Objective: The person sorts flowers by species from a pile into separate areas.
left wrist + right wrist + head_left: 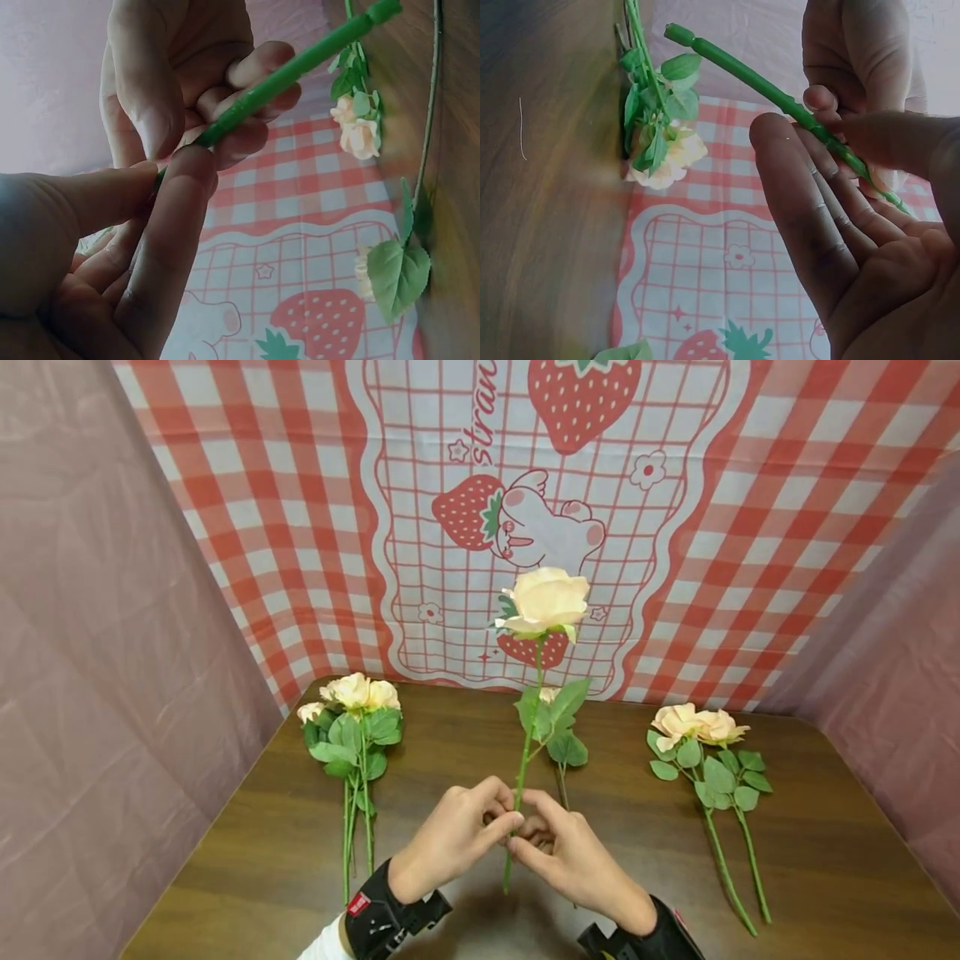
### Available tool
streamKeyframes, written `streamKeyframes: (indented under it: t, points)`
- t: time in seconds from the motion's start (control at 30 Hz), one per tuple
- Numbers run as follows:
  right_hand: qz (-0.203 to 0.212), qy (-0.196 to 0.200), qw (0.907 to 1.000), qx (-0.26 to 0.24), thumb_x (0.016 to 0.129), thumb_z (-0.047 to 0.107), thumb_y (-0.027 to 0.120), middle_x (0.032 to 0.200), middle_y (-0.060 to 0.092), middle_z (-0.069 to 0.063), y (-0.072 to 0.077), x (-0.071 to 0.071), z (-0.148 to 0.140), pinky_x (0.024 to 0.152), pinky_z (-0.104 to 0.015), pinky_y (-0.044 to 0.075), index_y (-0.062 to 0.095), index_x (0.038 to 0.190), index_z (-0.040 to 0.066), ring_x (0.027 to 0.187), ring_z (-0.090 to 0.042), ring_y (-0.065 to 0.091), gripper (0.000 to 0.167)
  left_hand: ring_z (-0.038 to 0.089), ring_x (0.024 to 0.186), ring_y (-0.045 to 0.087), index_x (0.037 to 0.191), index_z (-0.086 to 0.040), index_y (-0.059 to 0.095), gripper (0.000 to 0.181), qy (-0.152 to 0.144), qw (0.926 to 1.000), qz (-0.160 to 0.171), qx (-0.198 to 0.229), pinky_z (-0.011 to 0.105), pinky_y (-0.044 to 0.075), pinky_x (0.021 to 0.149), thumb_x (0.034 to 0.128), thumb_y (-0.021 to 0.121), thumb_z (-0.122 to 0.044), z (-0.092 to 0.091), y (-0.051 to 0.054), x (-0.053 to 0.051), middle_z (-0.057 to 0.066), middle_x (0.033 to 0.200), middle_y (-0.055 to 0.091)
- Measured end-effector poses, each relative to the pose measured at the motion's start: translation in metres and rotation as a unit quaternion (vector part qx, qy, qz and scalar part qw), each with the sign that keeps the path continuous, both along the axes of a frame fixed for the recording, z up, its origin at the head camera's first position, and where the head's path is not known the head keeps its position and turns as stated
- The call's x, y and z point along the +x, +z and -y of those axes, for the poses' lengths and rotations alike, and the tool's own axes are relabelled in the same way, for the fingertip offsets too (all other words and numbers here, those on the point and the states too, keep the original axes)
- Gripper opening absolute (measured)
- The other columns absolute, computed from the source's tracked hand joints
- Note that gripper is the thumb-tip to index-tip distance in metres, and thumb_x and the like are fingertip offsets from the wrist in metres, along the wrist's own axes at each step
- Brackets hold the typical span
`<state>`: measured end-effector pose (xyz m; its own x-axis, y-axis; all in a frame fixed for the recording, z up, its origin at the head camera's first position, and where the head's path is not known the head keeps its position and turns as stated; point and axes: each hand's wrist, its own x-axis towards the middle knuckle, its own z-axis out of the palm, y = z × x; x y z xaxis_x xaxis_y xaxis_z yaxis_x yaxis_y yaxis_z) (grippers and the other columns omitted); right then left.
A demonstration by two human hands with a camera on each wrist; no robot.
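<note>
Red-and-white checked cloth [262, 527], printed with strawberries and a cartoon animal, hangs behind a dark brown tabletop [637, 860], with dusty-pink curtains [112, 652] at either side. Above the near middle of the tabletop, a person holds a single cream rose [547, 600] nearly upright, its bloom at the top and in front of the cloth. Its green stem [522, 772] leans slightly, the lower end coming out below the hands. The left hand [461, 827] pinches the stem between thumb and index finger. The right hand [566, 856] is just beside it, thumb and bent fingers around the same stem; whether these fingers grip it or merely touch it cannot be told. Each wrist wears a black band [375, 914], and a white sleeve [328, 943] shows at the left one.

On the tabletop to the left lies a bunch of pale roses [352, 735], stems toward the person. Another rose [562, 781] lies behind the hands, partly hidden by the held one. Well apart on the right, two peach roses [701, 727] lie side by side, their blooms touching.
</note>
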<state>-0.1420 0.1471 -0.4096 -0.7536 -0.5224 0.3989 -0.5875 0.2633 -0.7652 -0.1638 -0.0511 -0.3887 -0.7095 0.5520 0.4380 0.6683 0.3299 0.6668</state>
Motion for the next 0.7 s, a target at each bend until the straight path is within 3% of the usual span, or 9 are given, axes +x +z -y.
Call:
streamKeyframes:
  t: [0.33, 0.7]
  points:
    - [-0.003, -0.029, 0.9993, -0.023, 0.097, 0.002, 0.061, 0.083, 0.072, -0.006, 0.003, -0.003, -0.004, 0.061, -0.028, 0.057, 0.048, 0.133, 0.006, 0.071, -0.006, 0.068, 0.038, 0.002, 0.072, 0.066, 0.101, -0.009, 0.065, 0.008, 0.025, 0.9982, -0.052, -0.018, 0.013, 0.050, 0.063, 0.0936, 0.069, -0.011, -0.003, 0.003, 0.000, -0.001, 0.082, 0.073]
    - [0.017, -0.103, 0.9944, -0.012, 0.097, 0.001, 0.061, 0.081, 0.071, -0.003, 0.010, -0.007, -0.021, 0.056, -0.028, 0.054, 0.054, 0.115, 0.010, 0.066, -0.005, 0.064, 0.021, 0.001, 0.064, 0.062, 0.098, -0.012, 0.066, 0.005, 0.127, 0.9885, -0.066, -0.046, 0.019, 0.048, 0.057, 0.0939, 0.067, -0.011, 0.018, 0.013, -0.008, -0.005, 0.076, 0.071]
